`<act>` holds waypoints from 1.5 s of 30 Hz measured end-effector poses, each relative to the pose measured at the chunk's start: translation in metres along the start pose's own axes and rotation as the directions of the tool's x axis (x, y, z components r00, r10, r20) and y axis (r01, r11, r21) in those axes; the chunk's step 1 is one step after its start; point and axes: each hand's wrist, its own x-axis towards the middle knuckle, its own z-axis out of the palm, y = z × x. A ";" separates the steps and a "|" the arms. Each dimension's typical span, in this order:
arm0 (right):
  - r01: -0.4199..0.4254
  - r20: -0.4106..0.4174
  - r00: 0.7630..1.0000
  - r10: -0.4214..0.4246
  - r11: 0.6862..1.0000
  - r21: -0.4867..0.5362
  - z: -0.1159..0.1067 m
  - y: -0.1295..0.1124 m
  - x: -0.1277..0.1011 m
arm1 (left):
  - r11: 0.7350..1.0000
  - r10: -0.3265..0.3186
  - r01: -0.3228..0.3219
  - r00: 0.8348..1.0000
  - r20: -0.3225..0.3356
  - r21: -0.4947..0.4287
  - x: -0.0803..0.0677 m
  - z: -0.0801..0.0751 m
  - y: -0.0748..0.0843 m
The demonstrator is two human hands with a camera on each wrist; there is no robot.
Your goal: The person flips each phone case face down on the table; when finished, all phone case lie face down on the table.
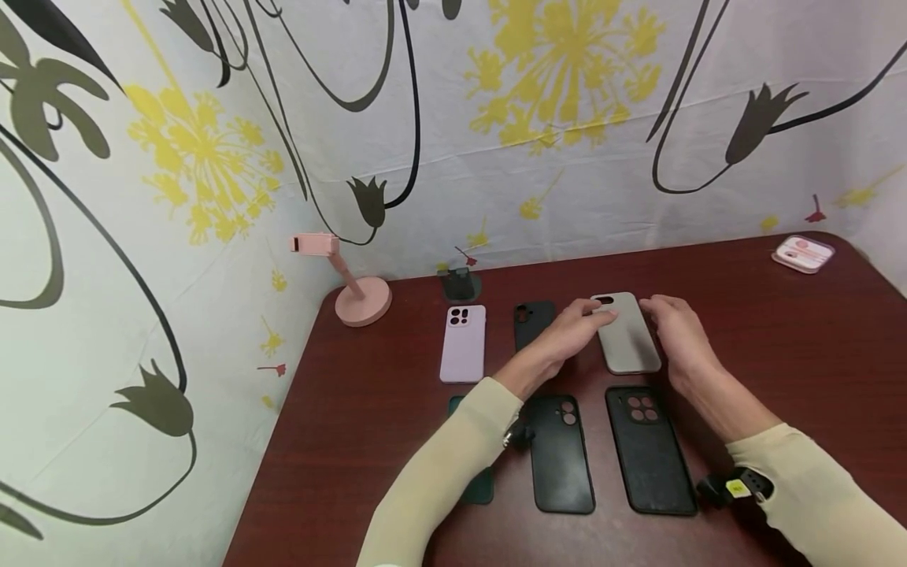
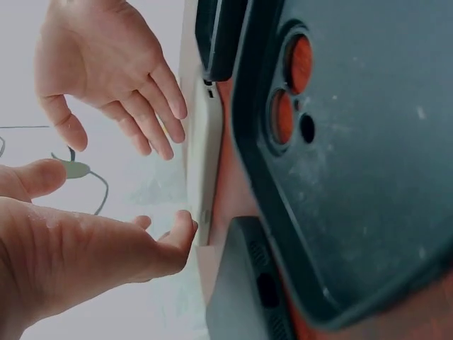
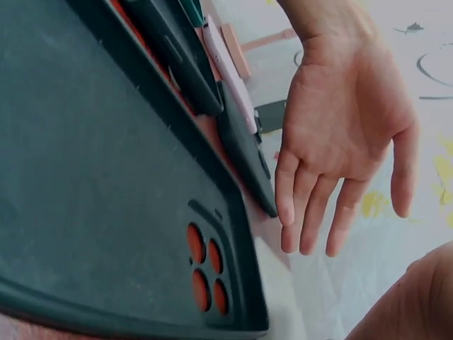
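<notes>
A light grey phone case (image 1: 627, 342) lies face down in the back row on the table, its camera cutout at the far end. My left hand (image 1: 570, 327) is at its upper left edge, thumb reaching over the corner in the head view. At the opposite edge is my right hand (image 1: 683, 339), fingertips by the upper right corner. The left wrist view shows both palms facing each other, fingers loosely extended, with the grey case (image 2: 206, 156) edge-on beside them. A black phone case (image 1: 533, 321) is partly hidden behind my left wrist.
Nearer me lie a black case (image 1: 563, 457), another with several camera holes (image 1: 652, 453), and a dark green case (image 1: 480, 488) partly under my left sleeve. A lilac case (image 1: 464, 346), pink stand (image 1: 363, 302) and small dark item (image 1: 459, 284) are left. Far right is a small clear box (image 1: 803, 254).
</notes>
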 end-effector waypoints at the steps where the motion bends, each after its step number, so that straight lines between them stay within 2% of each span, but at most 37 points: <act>1: 0.002 -0.004 1.000 -0.002 1.000 -0.012 0.002 -0.001 -0.001 | 1.000 0.008 -0.008 1.000 0.001 0.000 -0.002 -0.002 0.000; 6: 0.002 0.038 0.999 -0.003 1.000 0.013 0.012 -0.010 -0.010 | 0.998 0.057 -0.057 0.998 0.006 0.008 -0.014 -0.010 -0.002; 9: 0.009 0.091 0.996 -0.012 0.999 0.040 0.019 -0.013 -0.015 | 0.996 0.082 -0.083 0.997 0.013 0.015 -0.025 -0.014 -0.006; 12: 0.039 0.161 0.986 -0.043 0.999 0.025 0.026 -0.014 -0.021 | 0.995 0.099 -0.099 0.995 0.013 0.007 -0.039 -0.018 -0.011; 17: 0.080 0.243 0.967 -0.073 0.997 -0.017 0.043 -0.013 -0.034 | 0.994 0.107 -0.107 0.994 -0.019 -0.027 -0.064 -0.025 -0.020; 21: 0.081 0.290 0.955 -0.067 0.996 -0.036 0.062 -0.012 -0.044 | 0.995 0.089 -0.089 0.996 -0.014 -0.054 -0.085 -0.035 -0.027; 26: 0.019 0.381 0.924 -0.005 0.999 -0.034 0.087 -0.014 -0.055 | 0.992 0.079 -0.082 0.996 -0.027 -0.095 -0.112 -0.057 -0.036; 30: -0.038 0.437 0.898 0.043 0.999 -0.020 0.103 -0.013 -0.063 | 0.991 0.117 -0.120 0.992 -0.046 -0.058 -0.132 -0.075 -0.042; 34: -0.078 0.471 0.880 0.067 0.997 0.004 0.117 -0.009 -0.071 | 0.982 0.170 -0.165 0.984 -0.051 0.092 -0.147 -0.092 -0.048; 36: -0.101 0.484 0.871 0.078 0.995 0.021 0.123 -0.007 -0.076 | 0.965 0.179 -0.164 0.982 -0.062 0.204 -0.153 -0.100 -0.050; 40: -0.147 0.502 0.859 0.106 0.988 0.042 0.134 -0.002 -0.085 | 0.919 0.148 -0.098 0.983 -0.105 0.383 -0.165 -0.112 -0.052; 42: -0.166 0.503 0.856 0.122 0.985 0.044 0.139 0.000 -0.089 | 0.871 0.133 -0.051 0.982 -0.133 0.489 -0.170 -0.117 -0.055; 45: -0.199 0.497 0.854 0.151 0.979 0.043 0.146 0.004 -0.093 | 0.784 0.107 0.022 0.979 -0.171 0.620 -0.175 -0.121 -0.058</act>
